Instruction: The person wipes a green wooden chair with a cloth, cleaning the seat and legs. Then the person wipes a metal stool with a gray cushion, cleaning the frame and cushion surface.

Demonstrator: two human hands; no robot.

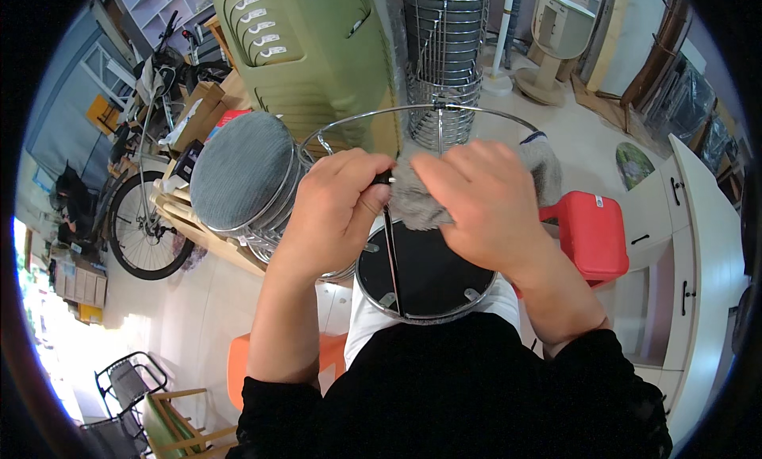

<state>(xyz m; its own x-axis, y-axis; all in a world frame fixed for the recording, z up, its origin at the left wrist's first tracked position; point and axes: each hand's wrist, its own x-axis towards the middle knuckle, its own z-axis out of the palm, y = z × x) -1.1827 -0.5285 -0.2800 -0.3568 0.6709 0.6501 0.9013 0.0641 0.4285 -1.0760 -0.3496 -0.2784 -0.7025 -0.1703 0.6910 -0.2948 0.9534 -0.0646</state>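
An upturned round stool rests on the lap, its black seat underside facing up inside a chrome rim. From it a chrome leg rises towards my left hand, which pinches a small black cap between thumb and fingers. My right hand grips a fluffy grey cloth right beside that cap. More grey cloth hangs past the right hand, at the end of a chrome ring. This ring arches beyond both hands; its lower joints are partly hidden by them.
Stacked stools with a grey padded seat stand at left, near a bicycle. Ahead are a green panel and a tall chrome stool stack. A red plastic stool and white cabinet stand at right.
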